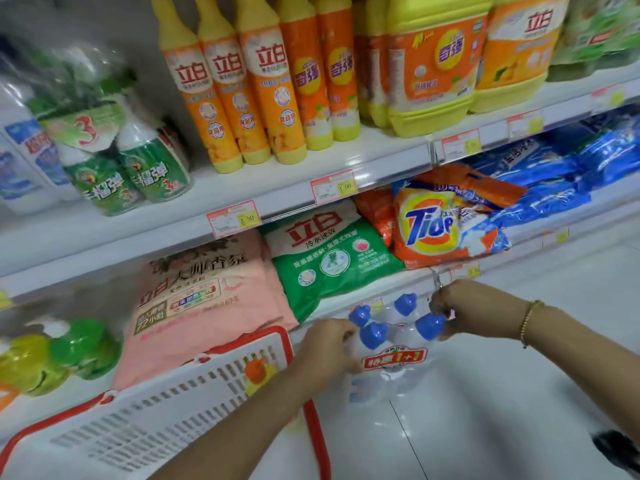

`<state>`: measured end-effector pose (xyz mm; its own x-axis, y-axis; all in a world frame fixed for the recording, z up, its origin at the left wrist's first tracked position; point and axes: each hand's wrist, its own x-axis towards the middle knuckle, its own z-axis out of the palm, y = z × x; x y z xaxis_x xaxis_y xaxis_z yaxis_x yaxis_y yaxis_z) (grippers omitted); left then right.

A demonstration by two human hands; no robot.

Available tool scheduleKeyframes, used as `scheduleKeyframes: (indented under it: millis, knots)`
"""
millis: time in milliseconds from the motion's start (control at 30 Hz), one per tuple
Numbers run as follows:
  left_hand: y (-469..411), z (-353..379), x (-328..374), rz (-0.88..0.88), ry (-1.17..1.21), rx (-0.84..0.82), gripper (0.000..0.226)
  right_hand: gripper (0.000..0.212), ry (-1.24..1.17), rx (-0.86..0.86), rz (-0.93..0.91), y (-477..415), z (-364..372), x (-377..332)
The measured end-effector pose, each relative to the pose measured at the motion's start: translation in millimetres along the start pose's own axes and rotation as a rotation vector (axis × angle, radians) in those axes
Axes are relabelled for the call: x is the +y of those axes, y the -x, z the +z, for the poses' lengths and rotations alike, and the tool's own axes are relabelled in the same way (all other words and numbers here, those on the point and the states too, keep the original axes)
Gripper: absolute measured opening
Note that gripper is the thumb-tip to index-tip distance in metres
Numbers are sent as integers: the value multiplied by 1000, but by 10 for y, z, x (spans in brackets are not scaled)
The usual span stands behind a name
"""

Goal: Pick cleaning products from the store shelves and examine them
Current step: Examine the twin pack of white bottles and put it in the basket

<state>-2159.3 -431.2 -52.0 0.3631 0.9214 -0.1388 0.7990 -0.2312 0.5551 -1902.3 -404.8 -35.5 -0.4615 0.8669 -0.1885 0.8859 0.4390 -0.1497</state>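
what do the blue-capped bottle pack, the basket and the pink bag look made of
Bottle pack: pale plastic bottles, glossy blue moulded caps, apparently wrapped in clear film that wrinkles and glints. Basket: rigid plastic, matte white slotted wall, red rim. Pink bag: probably soft plastic film; it sags and creases with a slight sheen.

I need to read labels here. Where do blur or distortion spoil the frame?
Head view: the Tide bag reads clearly at centre; the white bottles at the left edge smear; the shelf edge slants across the wide-angle frame; the blue-capped pack held by the left hand and right hand looks washed-out, blurred.
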Motion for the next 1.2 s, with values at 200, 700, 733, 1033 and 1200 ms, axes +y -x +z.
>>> scheduleKeyframes:
  millis: [200,700,733,1033,1200]
  knots:
    - [-100,250,-104,-61,-36,-20,32,25,-13,-54,79,-17,241,-20]
    - [111,-886,-34,-51,-19,8,51,17,214,-218,10,-548,-746,-916]
    - [171,-1150,-58,-32,-48,128,50,25,204,-87,-38,-642,-936,-1114]
    - [879,-3055,-1215,-165,351,1086,36,22,-165,760,-447,-2005,-1729,-2946]
    - [883,-3555,-2095,-339,398,1186,18,33,-24,653,-419,-2584,-1435,-3548]
